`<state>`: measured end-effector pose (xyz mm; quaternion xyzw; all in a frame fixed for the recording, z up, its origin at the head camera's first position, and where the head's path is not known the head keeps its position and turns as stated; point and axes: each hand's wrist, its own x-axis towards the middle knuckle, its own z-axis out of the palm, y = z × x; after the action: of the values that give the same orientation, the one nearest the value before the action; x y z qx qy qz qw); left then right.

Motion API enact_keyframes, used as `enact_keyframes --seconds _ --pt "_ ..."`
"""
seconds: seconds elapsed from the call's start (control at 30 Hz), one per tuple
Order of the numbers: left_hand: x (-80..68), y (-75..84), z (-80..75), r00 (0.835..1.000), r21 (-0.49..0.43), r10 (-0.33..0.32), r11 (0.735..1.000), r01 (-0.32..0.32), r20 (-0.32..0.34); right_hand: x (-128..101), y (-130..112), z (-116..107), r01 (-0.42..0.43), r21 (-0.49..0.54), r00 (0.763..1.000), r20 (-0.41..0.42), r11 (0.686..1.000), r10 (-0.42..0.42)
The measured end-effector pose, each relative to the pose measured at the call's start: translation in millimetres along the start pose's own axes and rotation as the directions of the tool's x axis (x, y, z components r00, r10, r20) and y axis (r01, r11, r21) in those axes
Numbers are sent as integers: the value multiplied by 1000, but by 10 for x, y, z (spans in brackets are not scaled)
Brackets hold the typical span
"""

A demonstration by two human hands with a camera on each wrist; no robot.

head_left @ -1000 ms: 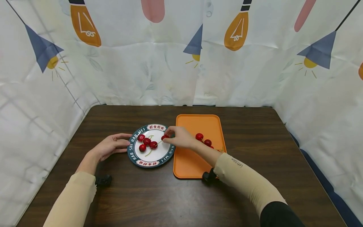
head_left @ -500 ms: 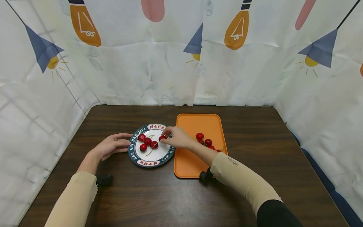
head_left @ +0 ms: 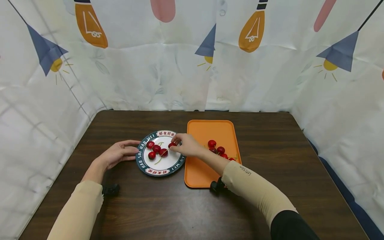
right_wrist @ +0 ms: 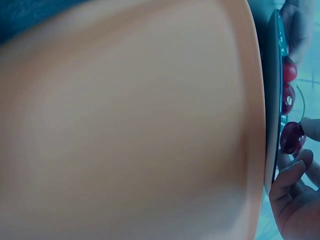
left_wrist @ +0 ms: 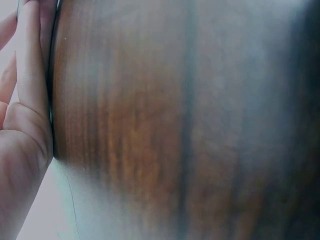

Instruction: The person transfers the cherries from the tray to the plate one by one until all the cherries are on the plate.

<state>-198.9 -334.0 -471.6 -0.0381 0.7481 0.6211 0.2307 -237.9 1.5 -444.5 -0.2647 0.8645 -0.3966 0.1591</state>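
My left hand (head_left: pixel 117 155) lies relaxed on the tabletop (head_left: pixel 168 206), its straight fingers touching the left rim of the plate (head_left: pixel 140 162) and holding nothing. Four cherries (head_left: pixel 155 149) lie just beyond those fingers on the plate's white middle. My right hand (head_left: pixel 186 146) reaches over the plate's right edge and pinches a fifth cherry (head_left: pixel 171 145) between thumb and fingertips. Further right, more cherries (head_left: pixel 216 149) lie on the orange tray (head_left: pixel 198 171), just behind my right wrist.

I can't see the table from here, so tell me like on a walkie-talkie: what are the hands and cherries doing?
Right hand pinches a cherry over the plate. Left hand touches the plate's rim. Nothing in the way.
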Motion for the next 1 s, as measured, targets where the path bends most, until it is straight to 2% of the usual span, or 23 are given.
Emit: enact_keyframes --seconds 0.33,0.6,0.83,1.0 --pt "-1 -20 -1 1000 2 19 1000 -19 17 -30 16 -81 -20 -12 999 -25 1000 20" --pt "10 -33 6 1000 0 15 1000 -15 5 -113 74 -217 -4 37 1000 -4 999 4" --pt "3 -19 1 1000 2 22 1000 -22 19 -221 173 -335 -31 69 999 -18 997 33" --pt "4 -18 1 1000 2 18 1000 -18 8 -297 210 -417 13 34 999 -49 999 -11"
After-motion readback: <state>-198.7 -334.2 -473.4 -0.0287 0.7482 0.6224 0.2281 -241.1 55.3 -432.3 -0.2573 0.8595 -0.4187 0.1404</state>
